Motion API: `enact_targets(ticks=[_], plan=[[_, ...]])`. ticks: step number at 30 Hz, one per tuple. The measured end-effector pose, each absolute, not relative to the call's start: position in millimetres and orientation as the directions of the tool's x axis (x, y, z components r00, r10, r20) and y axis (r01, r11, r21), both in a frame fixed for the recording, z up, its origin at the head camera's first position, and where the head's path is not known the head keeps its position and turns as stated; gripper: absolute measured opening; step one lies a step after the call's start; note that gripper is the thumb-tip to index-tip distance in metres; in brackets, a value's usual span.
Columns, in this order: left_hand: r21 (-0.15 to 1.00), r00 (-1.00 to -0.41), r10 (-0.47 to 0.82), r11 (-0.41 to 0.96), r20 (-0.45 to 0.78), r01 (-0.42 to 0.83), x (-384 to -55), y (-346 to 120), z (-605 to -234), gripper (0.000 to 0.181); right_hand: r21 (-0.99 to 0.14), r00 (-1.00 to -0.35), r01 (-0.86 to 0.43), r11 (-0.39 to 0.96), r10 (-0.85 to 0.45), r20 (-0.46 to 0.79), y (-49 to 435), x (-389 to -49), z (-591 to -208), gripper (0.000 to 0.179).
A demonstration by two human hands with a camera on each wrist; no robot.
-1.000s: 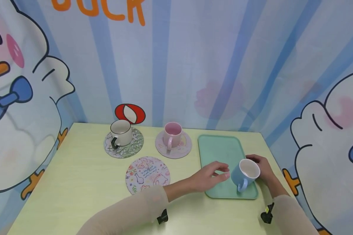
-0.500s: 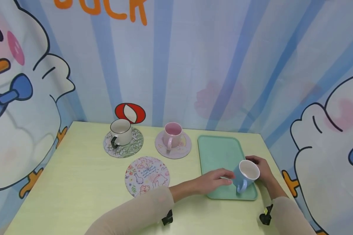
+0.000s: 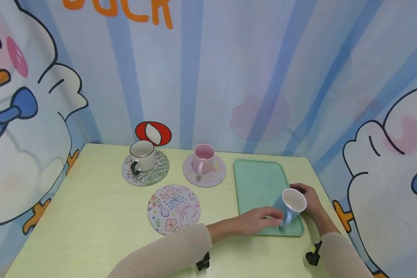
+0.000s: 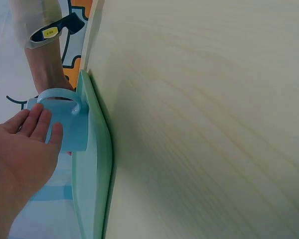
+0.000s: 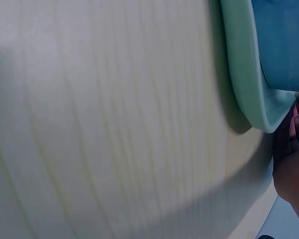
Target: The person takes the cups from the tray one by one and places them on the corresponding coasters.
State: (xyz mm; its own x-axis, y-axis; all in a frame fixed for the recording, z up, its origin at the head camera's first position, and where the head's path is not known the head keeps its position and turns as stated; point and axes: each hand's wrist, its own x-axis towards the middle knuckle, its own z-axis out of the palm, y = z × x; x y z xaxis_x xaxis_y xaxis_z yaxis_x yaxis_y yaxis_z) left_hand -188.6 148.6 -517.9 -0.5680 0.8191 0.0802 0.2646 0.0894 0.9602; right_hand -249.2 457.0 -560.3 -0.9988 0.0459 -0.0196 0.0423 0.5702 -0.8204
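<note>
A light blue mug (image 3: 294,200), white inside, sits low on the near right part of a green rectangular tray (image 3: 260,175). My left hand (image 3: 255,222) reaches in from the left with fingers loosely extended, and its fingertips are right at the mug's handle (image 4: 65,94). On the mug's other side, my right hand (image 3: 312,200) holds the mug, fingers curled round the far side and largely hidden by it. In the right wrist view, that hand (image 5: 291,164) shows at the right edge, beside the tray's corner (image 5: 264,119).
A white mug (image 3: 144,160) with a black handle stands on a floral round mat (image 3: 158,175) at the back left. A pink mug (image 3: 202,162) is on a pink round mat (image 3: 217,175). Nearer lies a patterned round mat (image 3: 173,210). A printed curtain (image 3: 222,77) hangs behind the table (image 3: 100,208).
My left hand has moved right and slightly nearer, from short of the mug to its handle. The right hand, the mug and the tray have hardly shifted.
</note>
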Motion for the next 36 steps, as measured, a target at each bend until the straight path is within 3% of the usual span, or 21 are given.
enact_targets(ticks=[24, 36], plan=[[0.990, -0.577, 0.815, 0.123, -0.059, 0.072, -182, 176, -537, 0.048, -0.807, -0.998, 0.051, 0.588, 0.067, -0.015, 453, -248, -561, 0.036], [0.995, -0.583, 0.812, 0.029, 0.034, 0.098, -185, 180, -542, 0.031, -0.802, -0.995, 0.090, 0.591, 0.092, -0.044, 453, -249, -558, 0.037]])
